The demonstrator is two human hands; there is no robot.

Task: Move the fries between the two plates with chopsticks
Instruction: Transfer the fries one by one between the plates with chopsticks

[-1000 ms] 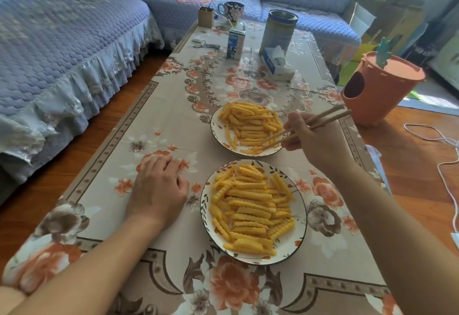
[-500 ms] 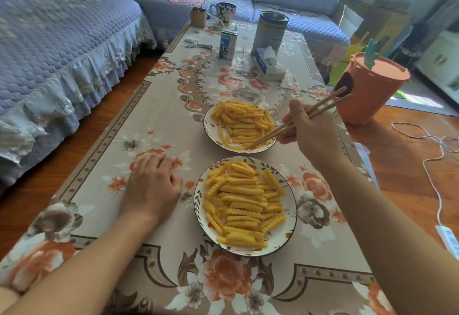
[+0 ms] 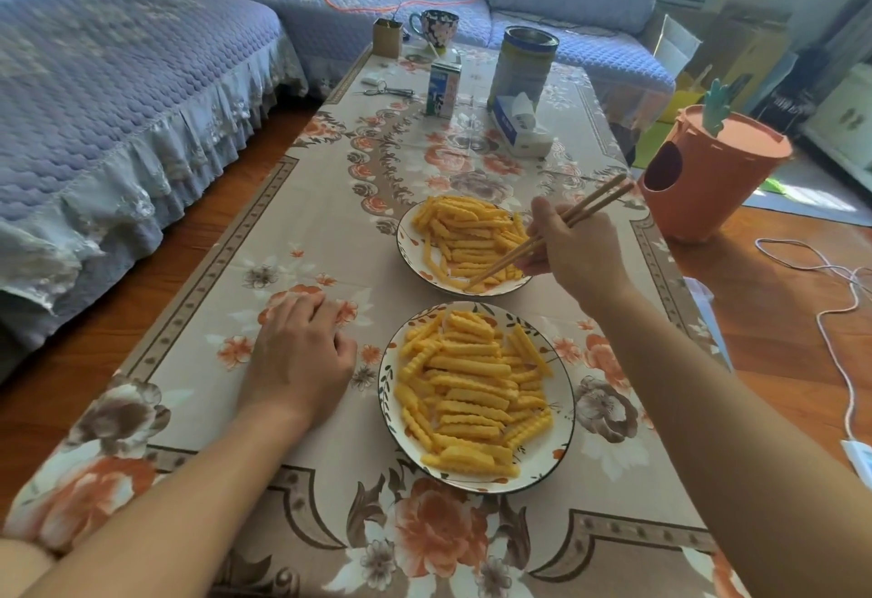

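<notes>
The fries point(image 3: 465, 239) on the far plate point(image 3: 406, 252) are heaped in a loose pile, and a second heap of fries point(image 3: 472, 390) fills the near plate point(image 3: 561, 432) just in front of it; the two plates sit close together without touching, on a table point(image 3: 302, 229) covered with a flowered cloth. The right hand point(image 3: 573, 250) grips a pair of chopsticks point(image 3: 519, 252), fingers curled round them, with the tips down among the fries at the near edge of the far plate. Whether the tips have a fry pinched cannot be told. The left hand point(image 3: 302, 357) rests palm down on the table to the left of the near plate, fingers relaxed, grasping nothing. Farther up the table stand a milk carton point(image 3: 443, 89), a tall tin point(image 3: 521, 63), a tissue pack point(image 3: 519, 128) and a mug point(image 3: 436, 27). An orange bin point(image 3: 708, 182) stands on the floor to the right, and a blue sofa point(image 3: 118, 92) runs along the left.
</notes>
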